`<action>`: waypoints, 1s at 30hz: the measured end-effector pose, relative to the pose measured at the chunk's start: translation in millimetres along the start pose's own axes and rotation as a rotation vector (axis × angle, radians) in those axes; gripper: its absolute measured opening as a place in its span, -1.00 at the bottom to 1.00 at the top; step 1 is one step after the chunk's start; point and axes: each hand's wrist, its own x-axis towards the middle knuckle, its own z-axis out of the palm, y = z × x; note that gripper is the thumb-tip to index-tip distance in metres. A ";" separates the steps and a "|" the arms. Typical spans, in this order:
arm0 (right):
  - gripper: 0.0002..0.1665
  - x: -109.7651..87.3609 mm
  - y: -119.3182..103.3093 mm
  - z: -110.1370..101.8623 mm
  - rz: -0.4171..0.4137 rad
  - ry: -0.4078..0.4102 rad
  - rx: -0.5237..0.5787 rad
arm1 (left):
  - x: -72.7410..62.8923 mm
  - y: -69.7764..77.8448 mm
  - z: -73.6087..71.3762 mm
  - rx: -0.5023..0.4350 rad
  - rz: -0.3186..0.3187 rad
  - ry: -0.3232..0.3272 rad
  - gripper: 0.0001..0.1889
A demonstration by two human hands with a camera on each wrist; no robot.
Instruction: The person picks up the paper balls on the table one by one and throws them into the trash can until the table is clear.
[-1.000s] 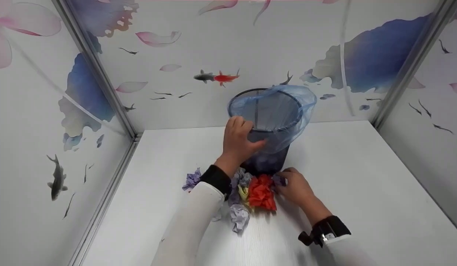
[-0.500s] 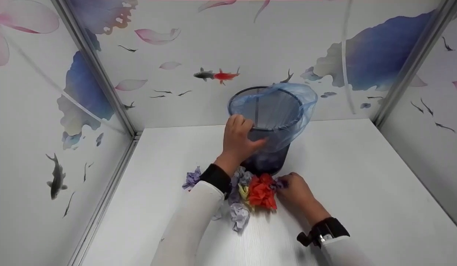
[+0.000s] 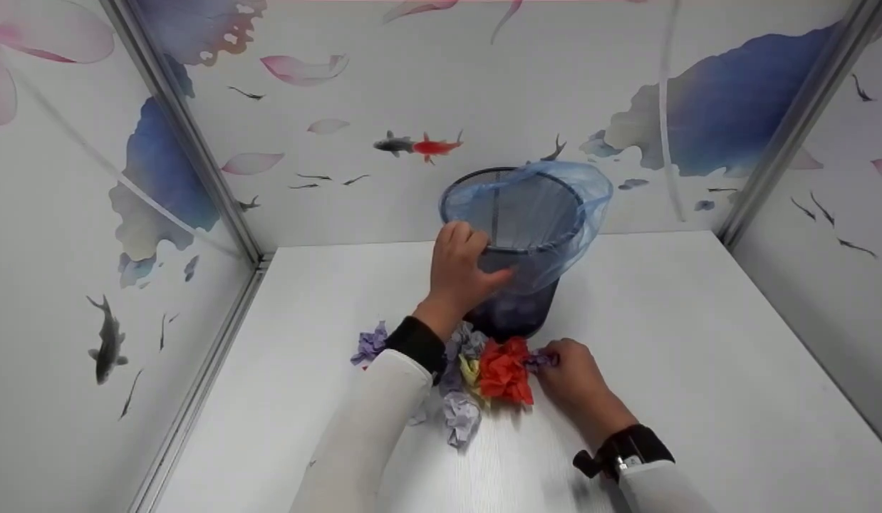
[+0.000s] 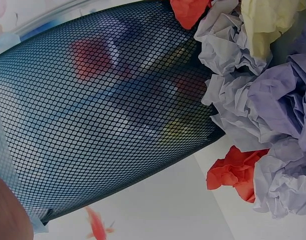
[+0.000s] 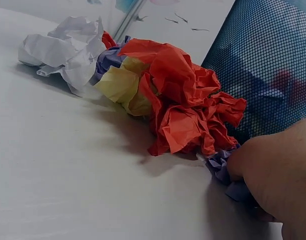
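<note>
A dark mesh wastebasket stands at the back of the white table, lined with a thin blue plastic bag folded over its rim. My left hand grips the near-left part of that rim, fingers over the top and thumb outside. Low at the right, my right hand pinches a crumpled purple paper, partly hidden by the fingers in the right wrist view. Just left of it lies crumpled red paper. Through the mesh in the left wrist view, blurred red, yellow and pale shapes show inside the basket.
Several crumpled papers lie along the basket's near side: yellow paper, white paper, pale grey paper and a small red piece. Another purple paper lies left of my left wrist. Printed wall panels enclose the table.
My right hand has shifted slightly down and nearer to me, drawing the purple paper a little away from the basket's base. The left hand and basket have stayed in place.
</note>
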 end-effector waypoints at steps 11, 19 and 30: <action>-0.82 -2.7 -0.5 -8.3 0.031 -0.035 0.070 | 0.8 1.6 -1.1 0.004 -0.004 -0.004 -0.37; -0.81 -2.9 -2.6 -19.6 0.022 -0.044 0.082 | 1.5 3.6 -0.3 0.012 -0.009 -0.021 -0.38; -0.85 16.8 -32.2 -79.3 -0.101 -0.031 0.038 | 0.7 3.5 -3.4 -0.003 -0.011 -0.010 -0.37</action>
